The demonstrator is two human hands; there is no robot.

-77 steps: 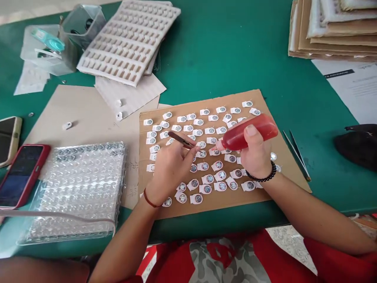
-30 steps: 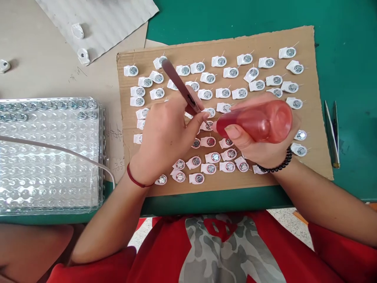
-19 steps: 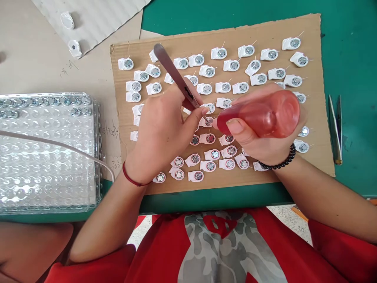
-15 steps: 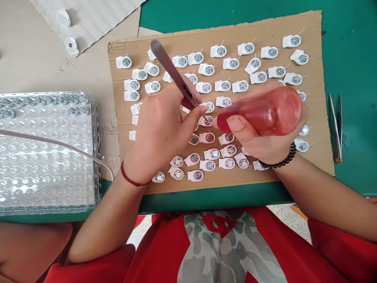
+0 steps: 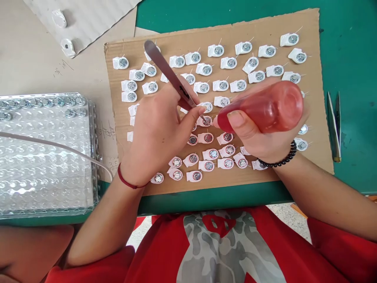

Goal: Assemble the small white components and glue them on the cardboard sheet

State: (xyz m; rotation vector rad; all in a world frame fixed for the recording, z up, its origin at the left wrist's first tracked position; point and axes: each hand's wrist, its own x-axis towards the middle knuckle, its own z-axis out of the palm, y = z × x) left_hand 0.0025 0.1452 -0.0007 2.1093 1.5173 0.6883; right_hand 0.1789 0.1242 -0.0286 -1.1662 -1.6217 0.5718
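My left hand (image 5: pixel 165 125) is closed around metal tweezers (image 5: pixel 169 68), whose tips point down at one small white piece with a round metal centre (image 5: pixel 206 121). In my right hand (image 5: pixel 250 137) is a red translucent squeeze bottle (image 5: pixel 265 110), tilted with its base toward me and its front end near that same piece. The bottle's nozzle is mostly hidden by my fingers. Rows of similar white pieces, many with a thin wire sticking out, lie on a cardboard sheet (image 5: pixel 235 33). Several in the lower rows show red around their metal discs.
A clear plastic tray (image 5: pixel 47 157) with round metal parts in its upper rows stands at left, a grey cable (image 5: pixel 59 143) across it. A second pair of tweezers (image 5: pixel 335 125) lies on the green table (image 5: pixel 353 59) at right. Two white pieces rest on a pale sheet (image 5: pixel 97 19).
The view has shifted slightly, so the cardboard and tray sit a little further left. Both hands keep nearly the same pose, with tweezers and bottle still held at the same piece.
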